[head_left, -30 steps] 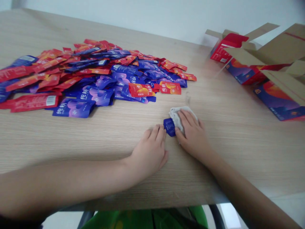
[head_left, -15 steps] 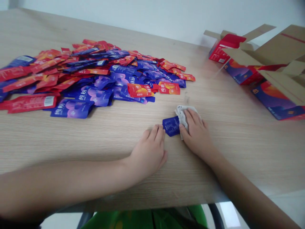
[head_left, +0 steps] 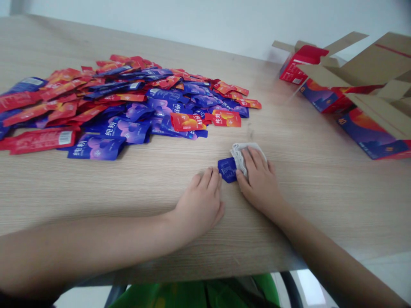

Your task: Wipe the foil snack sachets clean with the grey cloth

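Observation:
A blue pouch (head_left: 227, 170) lies flat on the wooden table, small pale print on its face. The fingers of my left hand (head_left: 204, 199) are pressed together at its left edge, pinning or pinching it there. Under the fingers of my right hand (head_left: 259, 179) is a folded grey-white cloth (head_left: 239, 156), which covers the pouch's right part. To the left and further back spreads a heap of red-orange pouches (head_left: 224, 118) and blue-purple pouches (head_left: 96, 147).
Open cartons stand at the right: a small red one (head_left: 297, 68), a blue-and-red one (head_left: 321, 97) and a larger one (head_left: 369, 132), flaps raised. A pale wall (head_left: 199, 25) is behind the table (head_left: 144, 184), whose front edge is close to me.
My right hand and the cloth have slid a little to the left over the pouch, so less of it shows. My left hand has stayed at the pouch's left edge.

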{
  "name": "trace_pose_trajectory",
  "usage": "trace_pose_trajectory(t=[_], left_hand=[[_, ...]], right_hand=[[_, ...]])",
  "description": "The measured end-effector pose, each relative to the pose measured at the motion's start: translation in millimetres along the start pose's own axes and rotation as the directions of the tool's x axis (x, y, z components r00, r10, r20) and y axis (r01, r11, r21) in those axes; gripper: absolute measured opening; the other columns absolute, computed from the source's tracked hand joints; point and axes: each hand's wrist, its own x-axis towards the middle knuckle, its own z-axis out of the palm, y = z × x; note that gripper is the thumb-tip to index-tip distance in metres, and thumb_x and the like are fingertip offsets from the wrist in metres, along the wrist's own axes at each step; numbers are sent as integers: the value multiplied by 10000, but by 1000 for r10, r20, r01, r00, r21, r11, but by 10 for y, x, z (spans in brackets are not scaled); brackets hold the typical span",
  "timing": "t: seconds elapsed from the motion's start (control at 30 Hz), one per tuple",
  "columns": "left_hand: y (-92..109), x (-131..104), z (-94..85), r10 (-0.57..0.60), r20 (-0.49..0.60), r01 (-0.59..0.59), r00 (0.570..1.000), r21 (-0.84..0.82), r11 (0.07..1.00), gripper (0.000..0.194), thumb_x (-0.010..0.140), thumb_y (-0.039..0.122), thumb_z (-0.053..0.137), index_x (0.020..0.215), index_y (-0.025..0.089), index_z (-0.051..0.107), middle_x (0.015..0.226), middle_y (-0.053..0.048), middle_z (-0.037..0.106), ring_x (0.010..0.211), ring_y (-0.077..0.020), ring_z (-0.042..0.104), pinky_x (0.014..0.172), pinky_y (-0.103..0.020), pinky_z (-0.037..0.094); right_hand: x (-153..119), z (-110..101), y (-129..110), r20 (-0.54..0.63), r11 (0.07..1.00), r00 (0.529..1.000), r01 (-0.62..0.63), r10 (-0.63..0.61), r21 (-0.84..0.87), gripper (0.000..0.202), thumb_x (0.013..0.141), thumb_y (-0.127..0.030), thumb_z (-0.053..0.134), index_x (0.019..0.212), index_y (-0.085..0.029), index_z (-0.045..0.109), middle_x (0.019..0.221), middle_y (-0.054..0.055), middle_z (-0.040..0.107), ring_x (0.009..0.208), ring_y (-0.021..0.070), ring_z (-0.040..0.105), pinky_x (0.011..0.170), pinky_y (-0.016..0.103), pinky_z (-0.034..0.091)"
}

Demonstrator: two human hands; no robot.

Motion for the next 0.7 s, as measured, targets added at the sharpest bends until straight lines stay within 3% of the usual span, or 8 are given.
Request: trace_pose_trajectory(t=[0.17, 0.23, 0.33, 0.4, 0.6, 0.7], left_hand=[[-4, -4, -21, 18, 7, -17, 1000, -15, 1000, 450, 935, 315, 413, 1190, 29, 650, 1314, -230, 576, 1267, -365, 496, 947, -452, 441], [-3, -10, -13, 15, -6, -16, 1000, -14, 1000, 485, 937, 329, 414, 1245, 11, 612, 1349, -239, 550, 1277, -361, 488, 956, -448, 437], [1, -17, 9, 5, -8, -5, 1000, -8, 1000, 588, 937, 365, 419, 1361, -36, 494, 1438, -257, 459, 1317, -356, 452, 995, -446, 415], [5, -18, 17, 2, 5, -2, 1000, -9, 1000, 592, 939, 367, 416, 1366, -36, 488, 1447, -255, 449, 1323, -356, 448, 1002, -448, 411], [10, -3, -3, -4, 31, 4, 1000, -16, 1000, 552, 953, 334, 374, 1349, -23, 516, 1418, -254, 484, 1330, -365, 446, 1018, -464, 408], [8, -3, -6, -11, 40, 12, 999, -17, 1000, 570, 951, 347, 377, 1372, -21, 492, 1437, -249, 465, 1334, -358, 444, 1024, -462, 408]], right_hand=[[-61, -50, -208, 80, 964, 962, 256, -261, 69, 573, 933, -365, 385, 1469, -163, 372, 1564, 95, 336, 1442, 256, 261, 1148, 486, 213], [-30, -61, -144, 88, 976, 972, 211, -216, 62, 575, 932, -360, 388, 1476, -173, 362, 1568, 92, 329, 1437, 253, 276, 1144, 482, 226], [37, -40, 46, 39, 1000, 999, 7, -7, 11, 581, 940, -358, 372, 1474, -131, 354, 1544, 145, 358, 1418, 281, 314, 1109, 506, 281], [46, -21, 88, 14, 999, 999, -53, 53, -10, 588, 943, -365, 366, 1471, -105, 352, 1533, 165, 369, 1416, 297, 312, 1098, 516, 291], [-38, -58, -193, 92, 977, 973, 211, -213, 32, 575, 949, -379, 369, 1490, -186, 348, 1575, 66, 320, 1441, 268, 261, 1141, 513, 208], [15, -66, -88, 103, 988, 983, 149, -152, 31, 567, 956, -394, 364, 1490, -206, 348, 1579, 70, 310, 1436, 263, 281, 1127, 509, 245]])
